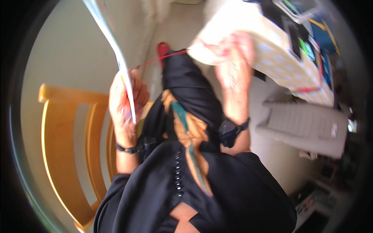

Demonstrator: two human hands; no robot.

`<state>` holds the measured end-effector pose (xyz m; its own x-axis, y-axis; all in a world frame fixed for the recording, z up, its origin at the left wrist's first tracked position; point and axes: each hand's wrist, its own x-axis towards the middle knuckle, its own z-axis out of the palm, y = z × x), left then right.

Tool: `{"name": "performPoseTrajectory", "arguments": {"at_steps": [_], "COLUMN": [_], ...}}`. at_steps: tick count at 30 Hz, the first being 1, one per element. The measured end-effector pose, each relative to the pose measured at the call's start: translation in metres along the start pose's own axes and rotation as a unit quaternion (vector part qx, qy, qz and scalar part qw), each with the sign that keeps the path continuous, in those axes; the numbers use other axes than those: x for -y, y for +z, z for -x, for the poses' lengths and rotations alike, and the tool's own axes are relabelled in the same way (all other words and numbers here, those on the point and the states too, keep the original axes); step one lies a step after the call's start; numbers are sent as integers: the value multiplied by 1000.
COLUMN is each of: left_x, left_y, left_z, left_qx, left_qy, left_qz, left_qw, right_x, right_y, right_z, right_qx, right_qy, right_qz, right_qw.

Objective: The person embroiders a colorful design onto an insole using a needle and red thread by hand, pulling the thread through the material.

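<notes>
My left hand [125,99] is closed around a thin white sheet [116,52], seen nearly edge-on and rising past the top of the view. From beside its fingers a taut red cord [163,58] runs across to the pale cloth edge near my right hand [234,55]. That hand is blurred, its fingers bent over the bright tablecloth [271,55]. Glare hides what its fingertips hold, and whether the cord reaches them cannot be told. Dark bands circle both wrists.
On my left stands a slatted wooden chair [61,139]. A phone-like dark device [293,38], a clear-lidded tray [300,8] and a blue item [323,35] lie on the table to the right. Below its edge is a grey plastic stool or chair [303,125].
</notes>
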<state>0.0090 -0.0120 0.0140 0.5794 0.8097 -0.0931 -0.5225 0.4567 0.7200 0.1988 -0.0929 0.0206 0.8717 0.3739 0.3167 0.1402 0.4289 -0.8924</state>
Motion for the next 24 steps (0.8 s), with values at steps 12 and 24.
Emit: {"name": "performPoseTrajectory", "arguments": {"at_steps": [12,24], "left_x": [22,20], "left_y": [-25,-29], "left_z": [-9,-4], "left_qx": [254,252], "left_qy": [-269,-264], "left_qz": [448,406], "left_qw": [814,838], "right_x": [20,21], "right_y": [55,58], "right_z": [48,55], "right_qx": [306,316], "right_qy": [-184,-212], "right_qz": [234,238], "right_qw": [904,894]}}
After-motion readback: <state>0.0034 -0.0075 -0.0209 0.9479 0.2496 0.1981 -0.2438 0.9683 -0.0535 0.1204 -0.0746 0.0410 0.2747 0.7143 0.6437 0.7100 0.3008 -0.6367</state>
